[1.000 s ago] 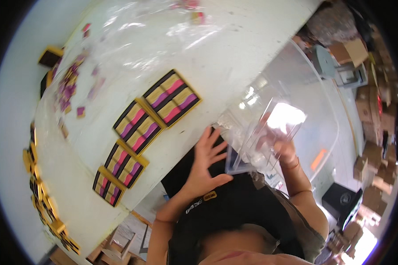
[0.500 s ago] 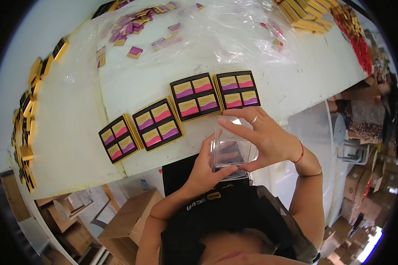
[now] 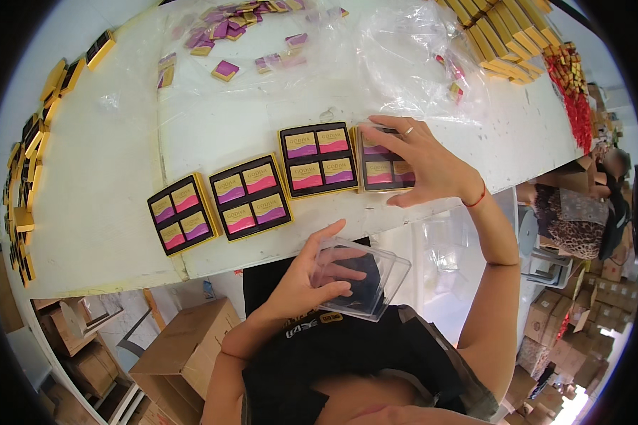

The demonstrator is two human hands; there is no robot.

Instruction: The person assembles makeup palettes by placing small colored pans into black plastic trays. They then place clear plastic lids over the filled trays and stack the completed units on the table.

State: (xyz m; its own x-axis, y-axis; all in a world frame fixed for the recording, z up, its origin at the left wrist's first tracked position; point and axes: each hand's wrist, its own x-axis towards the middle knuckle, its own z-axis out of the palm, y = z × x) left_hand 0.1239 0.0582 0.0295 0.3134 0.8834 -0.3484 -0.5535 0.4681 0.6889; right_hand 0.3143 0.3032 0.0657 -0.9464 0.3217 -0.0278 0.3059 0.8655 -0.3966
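My left hand (image 3: 308, 280) holds clear plastic lids (image 3: 386, 280), nested together, above my lap just off the table's near edge. How many there are I cannot tell. At the right end of a row, my right hand (image 3: 425, 159) spans a clear lid (image 3: 362, 159) lying over a box of wrapped chocolates (image 3: 378, 172). Its fingertips reach the far side and the thumb the near side; the palm hides part of the box. Uncovered beside it stand a second black-and-gold chocolate box (image 3: 317, 159), a third (image 3: 250, 197) and a leftmost one (image 3: 184, 214), each with purple and pink pieces.
Loose purple-and-gold chocolates (image 3: 227, 69) lie on clear plastic film (image 3: 397, 64) at the back. Gold boxes (image 3: 507, 35) are stacked at the far right beside red tassels (image 3: 571, 113). More gold boxes (image 3: 32, 170) line the left edge. A cardboard carton (image 3: 188, 347) stands below the table.
My right hand has moved from the clear lids to the rightmost chocolate box, bringing one lid over it. My left hand has drawn lower and left, keeping the remaining lids, now tilted.
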